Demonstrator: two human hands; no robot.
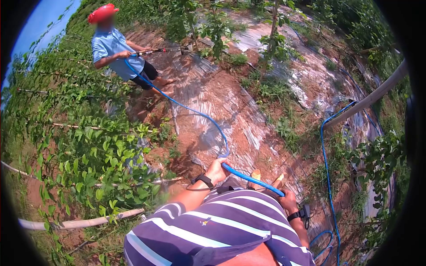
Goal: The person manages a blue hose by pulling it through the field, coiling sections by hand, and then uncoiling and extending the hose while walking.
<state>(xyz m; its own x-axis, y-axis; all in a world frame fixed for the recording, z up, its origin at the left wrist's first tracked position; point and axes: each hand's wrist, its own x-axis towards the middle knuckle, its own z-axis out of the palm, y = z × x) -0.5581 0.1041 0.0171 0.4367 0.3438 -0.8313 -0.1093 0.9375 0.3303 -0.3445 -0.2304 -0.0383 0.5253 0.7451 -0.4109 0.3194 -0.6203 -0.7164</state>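
A blue hose runs across the front of my body, held in both hands. My left hand is closed around it at waist height, with a dark band on that wrist. My right hand grips the same hose lower and to the right, a dark device strapped on its wrist. From my left hand the hose curves away over the ground to a person in a red cap and light blue shirt. That person holds a long spray wand with both hands, pointed toward the plants.
Leafy vines on horizontal poles fill the left side. Young plants grow along silvery plastic sheeting ahead. A thick slanted pole stands at the right, and more blue hose trails down beside it over grassy soil.
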